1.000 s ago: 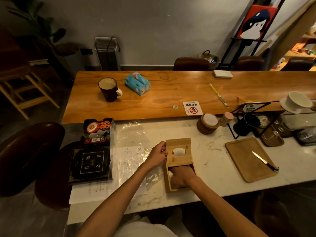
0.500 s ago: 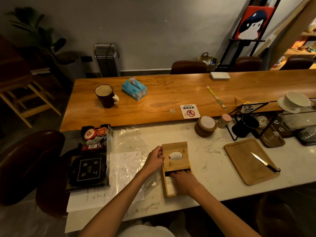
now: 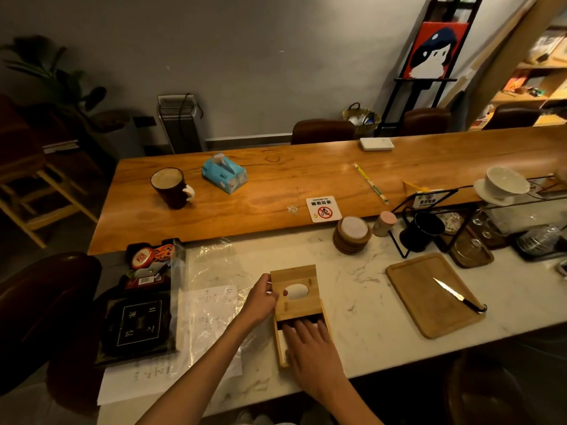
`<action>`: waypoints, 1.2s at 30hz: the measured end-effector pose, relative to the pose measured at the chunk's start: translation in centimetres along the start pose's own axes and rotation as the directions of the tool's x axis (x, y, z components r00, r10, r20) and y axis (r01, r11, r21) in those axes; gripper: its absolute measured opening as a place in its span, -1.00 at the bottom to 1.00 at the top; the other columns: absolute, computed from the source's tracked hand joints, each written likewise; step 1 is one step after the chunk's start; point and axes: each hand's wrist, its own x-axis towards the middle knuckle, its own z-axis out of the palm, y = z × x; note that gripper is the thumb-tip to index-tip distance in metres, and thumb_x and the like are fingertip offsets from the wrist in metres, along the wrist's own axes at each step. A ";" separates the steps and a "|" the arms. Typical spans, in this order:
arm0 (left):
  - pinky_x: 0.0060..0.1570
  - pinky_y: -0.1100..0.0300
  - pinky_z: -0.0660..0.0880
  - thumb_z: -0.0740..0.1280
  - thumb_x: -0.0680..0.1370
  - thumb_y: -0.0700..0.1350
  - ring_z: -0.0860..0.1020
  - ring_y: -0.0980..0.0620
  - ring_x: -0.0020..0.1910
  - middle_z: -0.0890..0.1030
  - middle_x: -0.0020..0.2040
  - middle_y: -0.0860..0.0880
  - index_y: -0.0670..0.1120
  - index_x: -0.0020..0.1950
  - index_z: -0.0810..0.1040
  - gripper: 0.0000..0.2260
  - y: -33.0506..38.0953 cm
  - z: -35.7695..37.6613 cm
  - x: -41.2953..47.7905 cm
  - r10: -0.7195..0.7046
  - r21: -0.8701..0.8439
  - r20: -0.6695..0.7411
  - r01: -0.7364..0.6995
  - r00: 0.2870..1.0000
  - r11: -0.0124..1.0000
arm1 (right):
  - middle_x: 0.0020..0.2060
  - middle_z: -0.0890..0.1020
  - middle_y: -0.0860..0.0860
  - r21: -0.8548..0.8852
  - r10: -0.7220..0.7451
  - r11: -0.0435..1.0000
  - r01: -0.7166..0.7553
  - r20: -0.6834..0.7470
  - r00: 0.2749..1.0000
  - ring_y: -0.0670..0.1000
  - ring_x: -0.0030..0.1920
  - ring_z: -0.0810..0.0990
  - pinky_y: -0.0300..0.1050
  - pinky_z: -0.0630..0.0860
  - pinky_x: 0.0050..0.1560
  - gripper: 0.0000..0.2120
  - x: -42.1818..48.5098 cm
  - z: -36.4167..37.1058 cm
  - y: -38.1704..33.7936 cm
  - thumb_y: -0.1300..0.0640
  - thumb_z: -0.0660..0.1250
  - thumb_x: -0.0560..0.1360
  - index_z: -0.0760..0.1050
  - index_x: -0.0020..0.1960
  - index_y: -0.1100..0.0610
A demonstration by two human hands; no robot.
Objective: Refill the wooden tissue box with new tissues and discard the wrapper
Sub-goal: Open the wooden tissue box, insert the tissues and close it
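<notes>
The wooden tissue box lies on the white marble counter in front of me. Its sliding lid, with an oval slot showing white, is pushed partly toward the far end. My left hand grips the lid's left edge. My right hand lies flat inside the open near part of the box, pressing on white tissues that peek out at its left. A clear plastic wrapper lies spread on the counter to the left of the box.
A black tray with small items and printed paper lie at left. A wooden cutting board with a knife is at right. Coasters, a black cup, a mug and a blue tissue pack stand farther back.
The camera view has shifted slightly. My right hand has slid a little toward me inside the box, and the lid now covers more of the opening; my left hand stays on the lid.
</notes>
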 end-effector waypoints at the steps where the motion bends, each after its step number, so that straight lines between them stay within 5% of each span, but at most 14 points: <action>1: 0.07 -0.15 0.59 0.26 0.54 -0.26 0.60 -0.06 0.14 0.64 0.13 -0.09 0.03 0.16 0.47 -0.74 0.1 0.1 0.0 -0.007 0.004 -0.009 0.007 1.000 1.000 | 0.23 0.62 -0.04 0.009 -0.012 1.000 0.012 0.013 1.000 0.09 0.24 0.60 0.15 0.31 0.40 -0.60 -0.8 0.4 -0.3 -0.13 0.14 0.50 0.50 0.29 -0.14; 4: 0.09 -0.12 0.59 0.22 0.55 -0.31 0.61 -0.04 0.14 0.65 0.13 -0.10 -0.02 0.20 0.46 -0.71 -0.2 0.3 0.3 -0.017 -0.005 -0.024 0.017 1.000 1.000 | 0.19 0.65 -0.01 0.028 -0.001 1.000 0.000 0.060 0.998 0.09 0.20 0.63 0.13 0.18 0.31 -0.57 -2.0 0.7 -0.3 -0.22 -0.03 0.58 0.56 0.18 -0.18; 8: 0.08 -0.11 0.60 0.20 0.58 -0.32 0.60 -0.02 0.16 0.63 0.15 -0.07 0.02 0.22 0.42 -0.69 0.0 0.4 -0.2 -0.023 -0.019 -0.017 0.023 1.000 1.000 | 0.21 0.51 0.01 -0.009 -0.020 1.000 0.020 0.039 0.999 0.11 0.30 0.43 0.16 0.01 0.51 -0.58 -2.8 0.2 -0.3 -0.25 0.01 0.51 0.47 0.18 -0.08; 12: 0.06 -0.10 0.59 0.17 0.57 -0.35 0.58 -0.02 0.18 0.59 0.16 -0.10 0.00 0.27 0.37 -0.64 1.0 0.6 -0.5 -0.012 -0.022 -0.014 0.012 1.000 1.000 | 0.22 0.50 0.00 -0.010 -0.036 0.999 0.037 0.084 0.996 0.11 0.31 0.40 0.18 0.09 0.52 -0.59 -3.1 -0.3 0.2 -0.19 0.06 0.52 0.41 0.26 -0.06; 16: 0.05 -0.02 0.55 0.23 0.56 -0.30 0.57 -0.07 0.12 0.55 0.20 -0.16 -0.04 0.41 0.30 -0.57 2.8 0.9 -1.7 -0.063 -0.073 -0.057 0.059 0.996 0.996 | 0.26 0.52 -0.11 0.319 0.004 0.945 0.074 -0.238 0.971 -0.09 0.28 0.42 -0.13 0.33 0.37 -0.61 -3.7 -1.9 1.8 -0.14 0.06 0.60 0.41 0.36 -0.11; 18: 0.05 0.10 0.49 0.23 0.62 -0.14 0.53 -0.05 0.14 0.49 0.30 -0.14 0.02 0.51 0.21 -0.54 4.0 1.2 -2.9 -0.087 -0.168 -0.063 0.075 0.994 0.983 | 0.39 0.40 -0.15 0.651 0.215 0.759 0.003 -0.254 0.943 -0.18 0.37 0.29 -0.16 0.26 0.40 -0.58 -3.2 -4.0 3.5 -0.17 0.04 0.64 0.28 0.46 -0.16; 19: 0.15 0.09 0.41 0.19 0.64 -0.04 0.47 -0.09 0.28 0.40 0.42 -0.14 0.06 0.54 0.15 -0.53 4.5 1.3 -3.5 -0.097 -0.202 -0.056 0.084 0.994 0.976 | 0.47 0.30 -0.14 0.846 0.279 0.530 -0.062 -0.105 0.954 -0.16 0.43 0.21 -0.08 0.19 0.46 -0.54 -2.7 -4.8 4.7 -0.21 0.02 0.63 0.18 0.51 -0.18; 21: 0.38 -0.09 0.20 0.07 0.66 0.11 0.19 -0.17 0.52 0.15 0.58 -0.08 0.11 0.58 0.01 -0.50 4.9 1.7 -4.6 -0.139 -0.245 -0.028 0.128 0.990 0.961 | 0.56 0.14 -0.06 0.959 0.156 -0.088 -0.271 0.282 0.947 0.01 0.54 0.10 0.14 0.06 0.53 -0.47 -1.1 -5.4 7.0 -0.34 -0.02 0.57 0.09 0.52 -0.29; 22: 0.44 -0.15 0.10 0.01 0.65 0.17 0.09 -0.17 0.55 0.08 0.60 -0.05 0.11 0.58 -0.03 -0.48 5.0 1.9 -5.1 -0.167 -0.276 -0.013 0.157 0.986 0.948 | 0.57 0.12 -0.02 0.891 0.040 -0.285 -0.353 0.379 0.924 0.10 0.55 0.11 0.22 0.04 0.53 -0.44 -0.3 -5.5 8.1 -0.41 -0.03 0.52 0.11 0.49 -0.33; 23: 0.43 -0.16 0.12 -0.04 0.65 0.20 0.12 -0.14 0.55 0.13 0.58 -0.03 0.10 0.58 0.00 -0.48 5.2 2.1 -5.6 -0.190 -0.319 0.006 0.182 0.982 0.930 | 0.56 0.17 0.00 0.836 -0.064 -0.359 -0.414 0.421 0.905 0.15 0.54 0.15 0.27 0.06 0.51 -0.40 0.4 -5.5 9.1 -0.46 -0.03 0.47 0.16 0.47 -0.34; 26: -0.07 0.14 0.60 -0.12 0.64 0.23 0.64 0.11 0.03 0.66 0.09 0.07 0.04 0.32 0.44 -0.51 4.6 2.9 -6.9 -0.220 -0.458 0.090 0.236 0.971 0.857 | 0.51 0.30 -0.05 0.811 -0.199 -0.301 -0.502 0.462 0.865 0.14 0.50 0.24 0.36 0.08 0.48 -0.32 1.8 -5.2 10.3 -0.53 -0.05 0.41 0.24 0.45 -0.31; 28: -0.28 0.22 0.62 -0.09 0.64 0.22 0.70 0.15 -0.14 0.74 -0.08 0.10 0.09 0.22 0.50 -0.56 3.1 3.3 -7.2 -0.186 -0.570 0.091 0.204 0.978 0.796 | 0.53 0.27 -0.08 0.828 -0.212 -0.232 -0.510 0.469 0.858 0.14 0.53 0.18 0.42 0.06 0.46 -0.35 2.1 -5.3 10.3 -0.53 -0.05 0.41 0.22 0.45 -0.35; 31: -0.04 0.15 0.59 -0.02 0.63 0.22 0.62 0.01 0.18 0.62 0.26 -0.02 0.12 0.40 0.40 -0.57 0.2 3.5 -7.1 -0.134 -0.669 0.004 0.102 0.991 0.736 | 0.55 0.22 -0.07 0.844 -0.184 -0.194 -0.499 0.469 0.864 0.17 0.54 0.14 0.45 0.08 0.43 -0.39 2.1 -5.6 10.1 -0.51 -0.06 0.44 0.17 0.45 -0.38; 36: 0.19 0.00 0.49 0.03 0.61 0.25 0.54 -0.09 0.30 0.57 0.32 -0.09 0.01 0.36 0.49 -0.51 -2.3 3.2 -7.2 -0.167 -0.786 -0.055 0.061 0.984 0.615 | 0.49 0.33 0.02 0.847 -0.135 -0.192 -0.496 0.478 0.868 0.21 0.45 0.33 0.46 0.31 0.31 -0.40 2.5 -5.9 10.2 -0.49 -0.06 0.46 0.37 0.38 -0.31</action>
